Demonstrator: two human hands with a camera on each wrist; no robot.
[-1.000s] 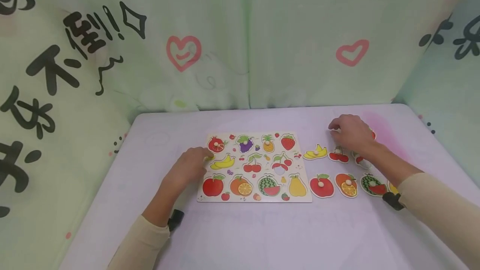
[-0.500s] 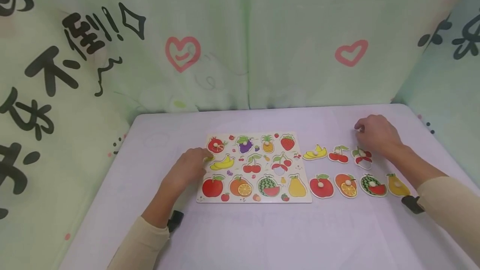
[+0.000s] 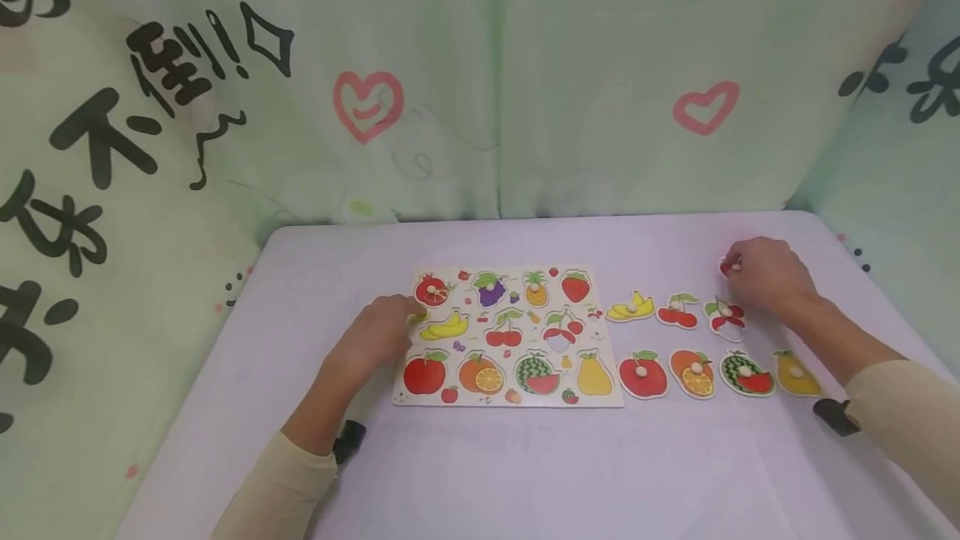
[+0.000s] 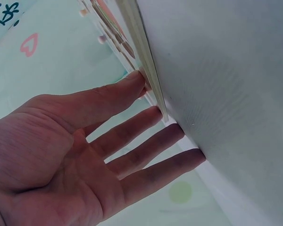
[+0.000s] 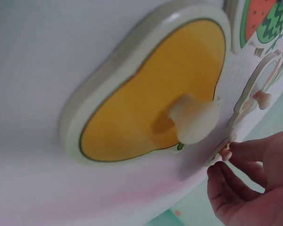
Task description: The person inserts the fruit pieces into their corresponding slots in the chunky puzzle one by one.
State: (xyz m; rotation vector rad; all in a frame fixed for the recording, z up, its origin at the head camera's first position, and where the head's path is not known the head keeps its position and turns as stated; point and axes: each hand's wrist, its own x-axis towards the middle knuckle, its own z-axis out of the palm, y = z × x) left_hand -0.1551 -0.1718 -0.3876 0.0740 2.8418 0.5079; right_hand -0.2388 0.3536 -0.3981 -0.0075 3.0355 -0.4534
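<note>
My left hand (image 3: 378,332) is at the left edge of the fruit puzzle board (image 3: 510,402), fingertips touching it. In the left wrist view the fingers of this hand (image 4: 75,146) are mostly straight against the board's edge and the tabletop. At the table's back right, my right hand (image 3: 768,273) pinches the small knob of a red fruit puzzle piece (image 3: 725,267), probably the strawberry. The right wrist view shows thumb and fingers of that hand (image 5: 252,176) around the knob; most of the piece is hidden there.
Between the board and my right arm lie knobbed pieces: bananas (image 3: 632,307), cherries (image 3: 678,311), a red-and-white fruit (image 3: 725,319), apple (image 3: 643,375), orange (image 3: 693,375), watermelon (image 3: 747,375), pear (image 3: 797,375). Pomegranate (image 3: 431,290), grape (image 3: 490,290) and pineapple (image 3: 536,290) pieces sit in the board.
My right hand has moved right across the back of the table, and a red piece now shows at its fingertips. The left hand has stayed at the board's edge.
</note>
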